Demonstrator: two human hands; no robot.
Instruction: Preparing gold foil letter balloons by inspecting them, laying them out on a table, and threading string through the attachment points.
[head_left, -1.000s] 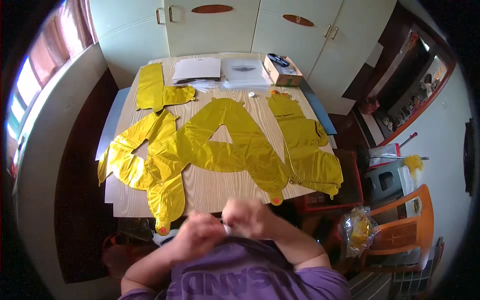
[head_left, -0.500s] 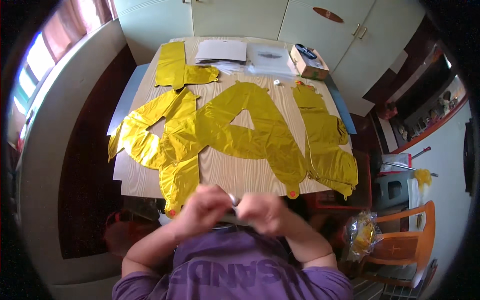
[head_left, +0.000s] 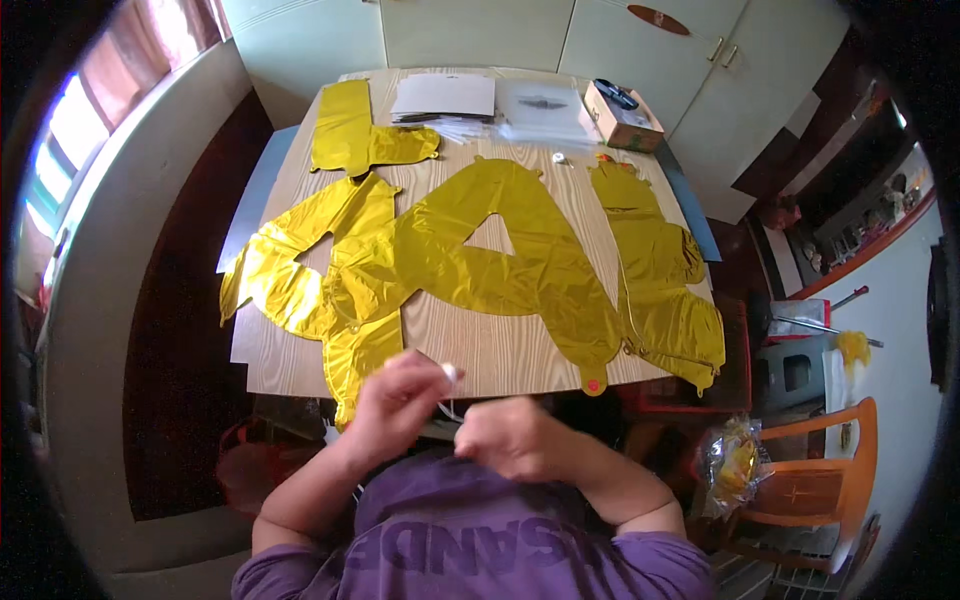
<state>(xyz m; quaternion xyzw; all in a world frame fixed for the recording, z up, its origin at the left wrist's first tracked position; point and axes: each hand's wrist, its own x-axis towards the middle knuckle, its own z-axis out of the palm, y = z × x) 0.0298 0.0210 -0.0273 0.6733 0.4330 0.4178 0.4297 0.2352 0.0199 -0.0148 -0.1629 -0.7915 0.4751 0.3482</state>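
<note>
In front of my chest, at the near table edge, my left hand [head_left: 392, 402] is closed with a small white roll [head_left: 450, 372] pinched at its fingertips. A thin white strip [head_left: 449, 411] hangs from it toward my right hand [head_left: 508, 438], whose fingers are curled shut; the strip's end seems to run into them, partly hidden. Beyond my hands a flat, gold foil letter balloon shaped like an A [head_left: 570, 290] lies on the wooden table. Left of it, overlapping, is another creased gold foil balloon [head_left: 290, 300].
More gold foil balloons lie at the table's right side [head_left: 660, 260] and far left [head_left: 345, 120]. Toward the back are a stack of white sheets [head_left: 443, 95], clear plastic sleeves [head_left: 540, 110], a box [head_left: 625, 125] and a small white spool [head_left: 559, 158]. A wooden chair [head_left: 800, 480] stands at right.
My hands have drawn a little apart: the left moved slightly up and left with the white roll, the right slightly down. The strip between them now shows. The balloons stay put.
</note>
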